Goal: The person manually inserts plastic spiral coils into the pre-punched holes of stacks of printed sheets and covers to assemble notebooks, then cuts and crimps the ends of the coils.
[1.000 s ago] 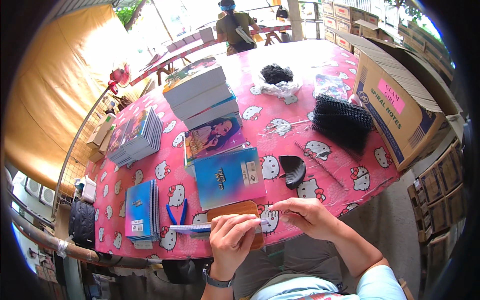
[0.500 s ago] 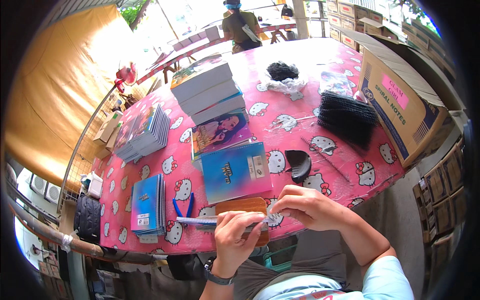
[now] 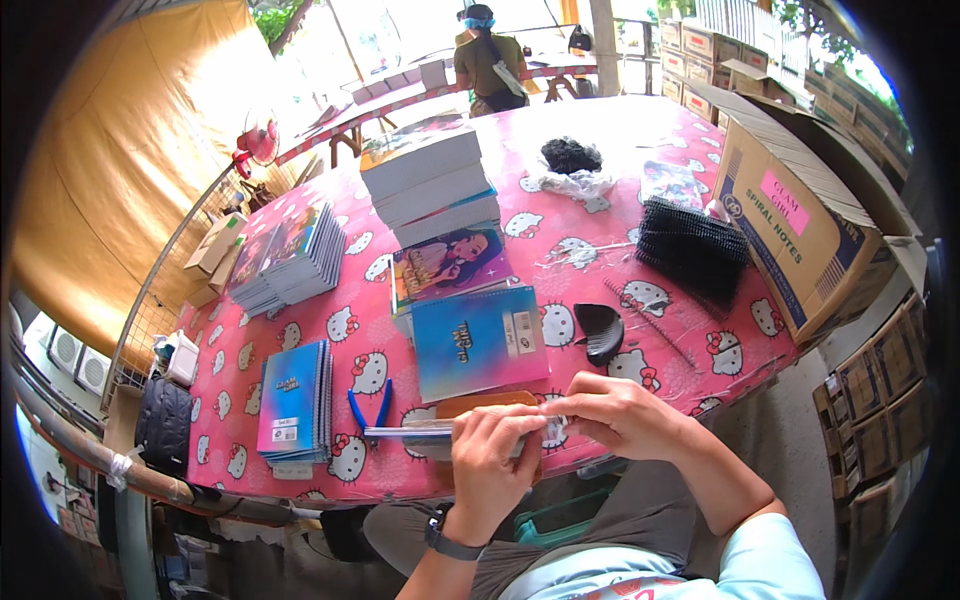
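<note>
My left hand (image 3: 492, 452) grips a thin notebook (image 3: 408, 432) held edge-on near the table's front edge. A brown wooden board (image 3: 488, 401) lies partly behind it. At the notebook's right end, my right hand (image 3: 618, 412) has its thumb and fingers pinched together; the small thing between them is too blurred to name. Just beyond lies a blue-and-pink notebook (image 3: 478, 345), in front of a tall stack of notebooks (image 3: 425, 175). Blue-handled pliers (image 3: 371, 408) rest left of the board. To the right are a black curved object (image 3: 600, 334) and a loose dark spiral coil (image 3: 655, 325).
Coil-bound notebooks (image 3: 292, 400) are stacked at the left, with more notebook piles (image 3: 290, 262) behind. Black spiral coils (image 3: 692, 252) lie beside a large cardboard box (image 3: 800, 215) at the right. A plastic bag (image 3: 575, 180) holds black material. A person (image 3: 490, 65) stands beyond the table.
The view has shifted slightly, so the table things appear a little lower. My right fingers have closed in against the notebook's right end; my left hand keeps its grip.
</note>
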`<move>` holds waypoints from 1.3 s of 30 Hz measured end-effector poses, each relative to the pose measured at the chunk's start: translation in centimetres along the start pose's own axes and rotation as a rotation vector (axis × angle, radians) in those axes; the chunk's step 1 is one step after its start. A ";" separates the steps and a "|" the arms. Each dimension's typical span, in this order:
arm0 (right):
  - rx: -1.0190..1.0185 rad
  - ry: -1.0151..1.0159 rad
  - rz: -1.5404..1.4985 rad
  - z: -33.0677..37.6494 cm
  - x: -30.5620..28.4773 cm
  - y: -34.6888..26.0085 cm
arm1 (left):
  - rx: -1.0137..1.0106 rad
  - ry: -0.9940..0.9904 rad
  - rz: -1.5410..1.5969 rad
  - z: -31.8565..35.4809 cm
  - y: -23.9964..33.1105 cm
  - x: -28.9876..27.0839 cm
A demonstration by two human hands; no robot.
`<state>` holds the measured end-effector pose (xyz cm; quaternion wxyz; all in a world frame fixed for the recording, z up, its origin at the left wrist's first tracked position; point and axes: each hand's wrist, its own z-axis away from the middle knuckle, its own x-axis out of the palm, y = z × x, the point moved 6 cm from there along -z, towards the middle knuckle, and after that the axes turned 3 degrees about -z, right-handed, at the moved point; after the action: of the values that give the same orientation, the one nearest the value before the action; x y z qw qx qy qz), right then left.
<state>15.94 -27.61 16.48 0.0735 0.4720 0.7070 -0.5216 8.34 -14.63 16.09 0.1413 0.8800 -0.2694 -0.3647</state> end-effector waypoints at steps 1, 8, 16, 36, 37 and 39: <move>-0.050 0.020 -0.016 0.1 0.1 0.5 | -0.009 -0.014 -0.007 -0.1 0.3 0.2; 0.361 -0.057 -0.130 -0.6 -2.2 5.8 | 0.056 -0.127 -0.259 0.1 0.7 1.1; 0.351 -0.315 0.423 1.1 -2.0 19.7 | -0.012 -0.171 -0.245 -0.7 0.8 0.8; 0.389 0.139 -0.850 5.0 -1.0 15.8 | -0.028 -0.207 -0.279 -1.1 -0.6 1.9; 0.418 0.125 -0.924 5.1 -0.3 16.0 | -0.029 -0.198 -0.272 -1.1 -0.8 1.9; 0.363 0.095 -1.077 4.8 0.6 14.9 | -0.060 -0.125 -0.219 -2.0 -0.5 2.0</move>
<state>24.83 -30.94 4.01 -0.3168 0.0731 0.7496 -0.5766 11.15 -15.22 16.14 0.1097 0.8751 -0.1691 -0.4399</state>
